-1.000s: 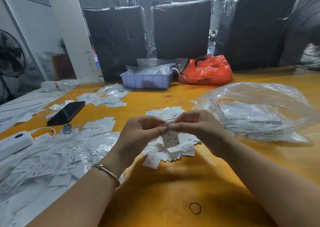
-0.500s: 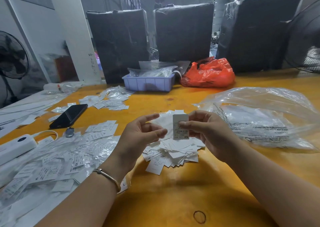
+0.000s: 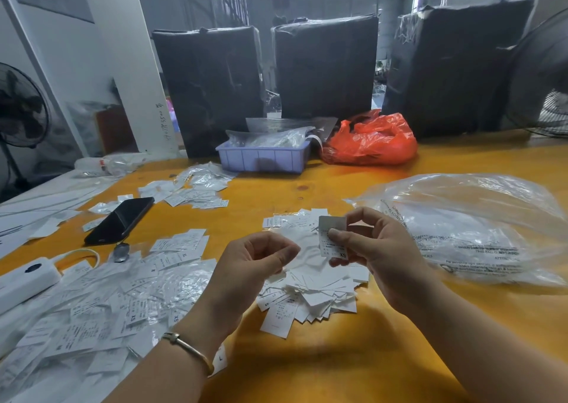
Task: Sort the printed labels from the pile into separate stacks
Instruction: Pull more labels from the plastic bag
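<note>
Head view. Since the earlier frames the two hands have drawn apart: the label [image 3: 333, 237] once pinched between both now sits in the right hand [image 3: 376, 249] alone, raised just above the loose pile of labels [image 3: 310, 292] on the orange table [image 3: 307, 372]. The left hand [image 3: 255, 264] has let go and hangs beside it with fingers loosely curled, thumb against forefinger; whether a second slip or film lies between them cannot be told.

Risks, as judged: the label is thin and held only by a thumb-and-finger pinch at its edge, so it could slide out and fall back into the unsorted pile. The "XS" print reads upside down from here, inviting a misread and a wrong stack. The sorted stacks at left [image 3: 181, 246] lie close together among clear film, and a careless drop could mingle sizes.

Pose: both forearms reach in from the lower edge, wrists lifted clear of the table; the right thumb crosses the label's face.
</note>
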`<act>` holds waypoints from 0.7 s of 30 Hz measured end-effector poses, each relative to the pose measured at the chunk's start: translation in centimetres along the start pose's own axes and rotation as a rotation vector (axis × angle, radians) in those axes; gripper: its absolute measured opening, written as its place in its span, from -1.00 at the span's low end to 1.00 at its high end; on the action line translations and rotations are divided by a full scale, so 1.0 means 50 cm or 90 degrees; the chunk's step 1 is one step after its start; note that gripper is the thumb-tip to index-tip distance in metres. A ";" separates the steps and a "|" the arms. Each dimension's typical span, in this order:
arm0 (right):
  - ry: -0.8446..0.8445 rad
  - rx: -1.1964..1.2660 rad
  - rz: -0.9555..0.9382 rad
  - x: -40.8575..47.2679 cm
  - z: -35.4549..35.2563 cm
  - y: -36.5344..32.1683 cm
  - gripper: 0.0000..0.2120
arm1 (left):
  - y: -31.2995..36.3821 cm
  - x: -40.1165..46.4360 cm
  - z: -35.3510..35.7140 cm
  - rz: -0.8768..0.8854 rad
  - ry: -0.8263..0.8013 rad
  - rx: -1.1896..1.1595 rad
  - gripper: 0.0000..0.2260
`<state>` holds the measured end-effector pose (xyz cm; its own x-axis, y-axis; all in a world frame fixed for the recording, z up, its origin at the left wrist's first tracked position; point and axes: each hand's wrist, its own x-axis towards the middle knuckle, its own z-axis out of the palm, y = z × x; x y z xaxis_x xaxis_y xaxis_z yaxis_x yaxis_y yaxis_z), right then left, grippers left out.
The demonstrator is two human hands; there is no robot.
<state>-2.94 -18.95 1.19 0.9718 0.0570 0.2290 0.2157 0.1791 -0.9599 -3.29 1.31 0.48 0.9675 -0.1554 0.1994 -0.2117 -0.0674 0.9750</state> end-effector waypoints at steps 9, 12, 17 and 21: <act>0.034 -0.020 0.003 -0.003 0.001 0.002 -0.87 | 0.010 -0.005 0.009 0.029 -0.047 -0.029 -0.86; 0.044 -0.014 0.007 -0.004 0.006 0.000 -0.87 | 0.011 -0.003 0.005 0.023 -0.034 -0.031 -0.76; 0.050 -0.033 -0.012 -0.005 0.009 0.002 -0.78 | 0.009 -0.001 0.004 0.015 -0.037 -0.037 -0.90; 0.020 -0.049 -0.054 -0.005 0.012 0.002 -0.58 | 0.007 0.003 0.006 0.005 -0.042 -0.039 -0.90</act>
<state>-3.23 -18.35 1.11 0.9520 0.0136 0.3058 0.3027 0.1067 -0.9471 -3.25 0.95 0.83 0.9544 -0.2203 0.2017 -0.2081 -0.0058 0.9781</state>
